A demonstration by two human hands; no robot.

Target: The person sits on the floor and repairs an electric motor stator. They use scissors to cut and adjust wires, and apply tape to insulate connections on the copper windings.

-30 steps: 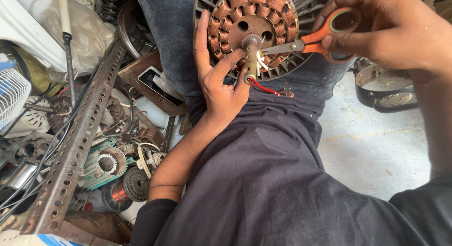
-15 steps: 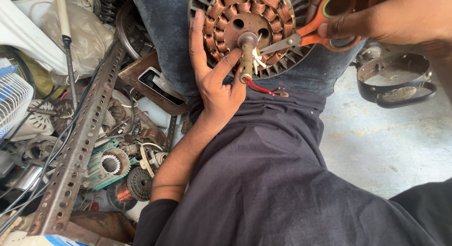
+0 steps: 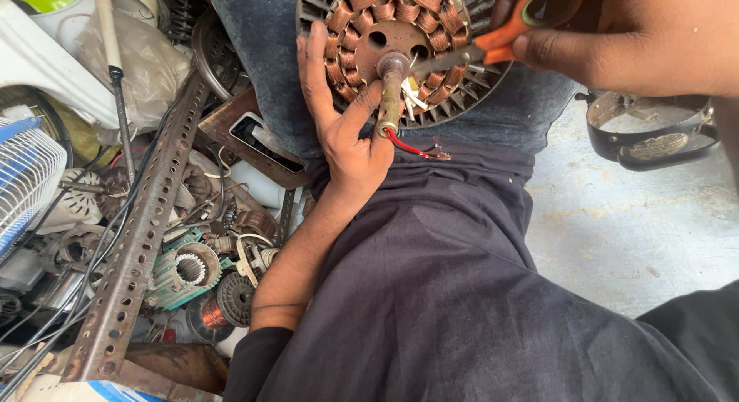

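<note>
A round fan motor stator (image 3: 362, 29) with copper coils rests on my lap at the top of the view. My left hand (image 3: 342, 133) is against its left side, thumb on the metal shaft (image 3: 390, 94) that sticks out of its centre. A red wire (image 3: 416, 148) runs from the shaft's end. My right hand (image 3: 639, 36) holds orange-handled scissors (image 3: 500, 44) with the blades pointing at white wire ends (image 3: 412, 94) beside the shaft.
A perforated rusty angle bar (image 3: 138, 233) lies diagonally at the left over a heap of motor parts, a green stator (image 3: 185, 267), copper coils and cables. A white fan grille (image 3: 27, 175) is at far left. A black metal ring (image 3: 650, 136) lies on the concrete floor at right.
The view has shifted so the stator sits higher in frame. My right hand with the scissors has moved closer, the blades nearer the white wire ends. My left hand keeps its hold.
</note>
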